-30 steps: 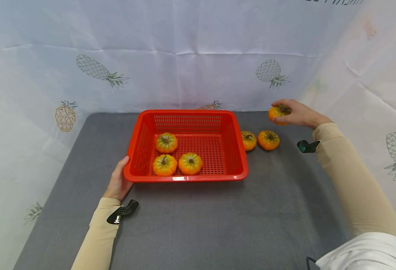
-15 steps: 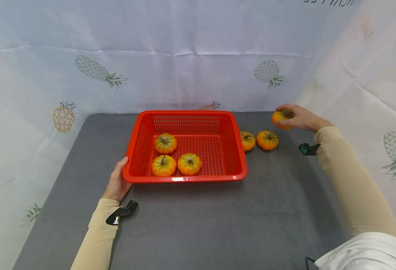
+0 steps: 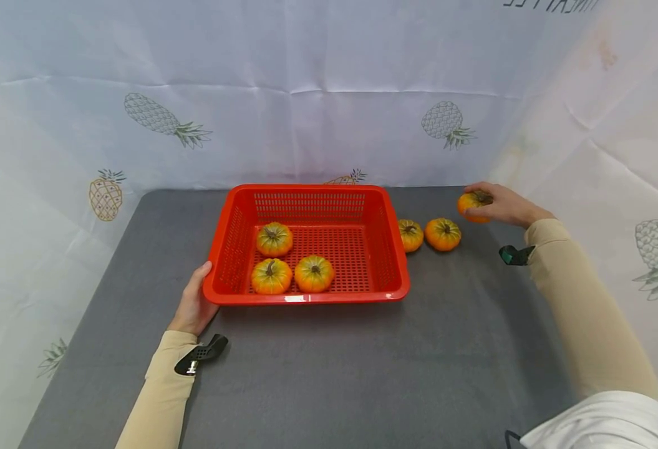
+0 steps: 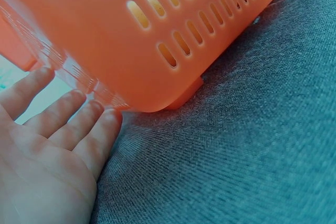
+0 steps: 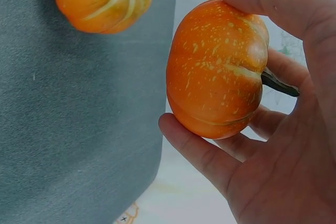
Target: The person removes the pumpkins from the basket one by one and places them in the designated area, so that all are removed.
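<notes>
My right hand (image 3: 505, 206) holds a small orange pumpkin (image 5: 218, 72) between thumb and fingers, at the table's far right. Its dark stem points toward my palm in the right wrist view. Beside the red plastic basket (image 3: 306, 298), my left hand (image 3: 194, 305) touches the left front corner. In the left wrist view the fingers (image 4: 105, 129) lie fairly straight against its outer wall. Inside the basket's left half sit three yellow-orange pumpkins: a back one (image 3: 274, 239), a front left one (image 3: 271, 277) and a front right one (image 3: 314, 273).
Right of the basket, two more pumpkins stand on the grey table (image 3: 362, 374): one close against its wall (image 3: 411, 236), another beside that (image 3: 443, 234). A white pineapple-print cloth (image 3: 306, 125) hangs behind the table and along its sides.
My right hand has moved slightly right and closer to me, lower in the head view, with the pumpkin in its grip. The left hand and basket stay put.
</notes>
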Available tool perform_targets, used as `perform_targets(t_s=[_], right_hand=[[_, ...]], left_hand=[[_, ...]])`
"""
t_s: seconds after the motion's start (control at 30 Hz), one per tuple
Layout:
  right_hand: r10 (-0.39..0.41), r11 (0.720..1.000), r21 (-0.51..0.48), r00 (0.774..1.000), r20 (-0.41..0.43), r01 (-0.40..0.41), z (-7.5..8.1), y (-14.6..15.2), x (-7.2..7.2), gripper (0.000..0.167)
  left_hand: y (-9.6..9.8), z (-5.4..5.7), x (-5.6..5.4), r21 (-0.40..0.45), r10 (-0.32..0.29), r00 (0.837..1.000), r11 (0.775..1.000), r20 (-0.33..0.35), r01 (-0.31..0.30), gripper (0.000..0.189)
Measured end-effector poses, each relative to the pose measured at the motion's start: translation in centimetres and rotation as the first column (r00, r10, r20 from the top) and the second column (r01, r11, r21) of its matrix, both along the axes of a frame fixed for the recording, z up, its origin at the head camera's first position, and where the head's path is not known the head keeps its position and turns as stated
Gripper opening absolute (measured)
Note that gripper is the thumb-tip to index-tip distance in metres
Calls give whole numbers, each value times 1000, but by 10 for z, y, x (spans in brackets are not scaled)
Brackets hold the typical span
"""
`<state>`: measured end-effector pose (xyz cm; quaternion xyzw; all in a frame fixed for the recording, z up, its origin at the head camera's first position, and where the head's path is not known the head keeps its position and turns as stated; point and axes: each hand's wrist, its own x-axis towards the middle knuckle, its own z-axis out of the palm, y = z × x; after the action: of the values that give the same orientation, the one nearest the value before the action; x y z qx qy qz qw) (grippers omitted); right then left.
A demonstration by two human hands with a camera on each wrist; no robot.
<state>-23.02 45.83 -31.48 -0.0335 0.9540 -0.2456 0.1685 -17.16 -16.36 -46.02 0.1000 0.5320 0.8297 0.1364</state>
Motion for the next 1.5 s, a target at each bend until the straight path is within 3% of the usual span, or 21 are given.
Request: perform_targets(t_s=[0.47, 0.73, 0.9, 1.5], right_hand=[[-44, 999, -17, 999, 18, 44, -12, 11, 12, 63], [-51, 999, 20, 998, 32, 51, -23, 12, 18, 65], [-44, 998, -43, 999, 30, 45, -28, 12, 19, 63], [-36, 999, -37, 999, 40, 37, -41, 17, 16, 65]], left_hand=[[0, 3, 2, 19, -11, 1000, 1000, -13, 11, 38], [-1, 2, 6, -18, -9, 1000, 1000, 10, 9, 36], [0, 2, 5, -1, -7, 1000, 1000, 0, 7, 37], [-1, 2, 2, -8, -11, 1000, 1000, 10, 11, 37]])
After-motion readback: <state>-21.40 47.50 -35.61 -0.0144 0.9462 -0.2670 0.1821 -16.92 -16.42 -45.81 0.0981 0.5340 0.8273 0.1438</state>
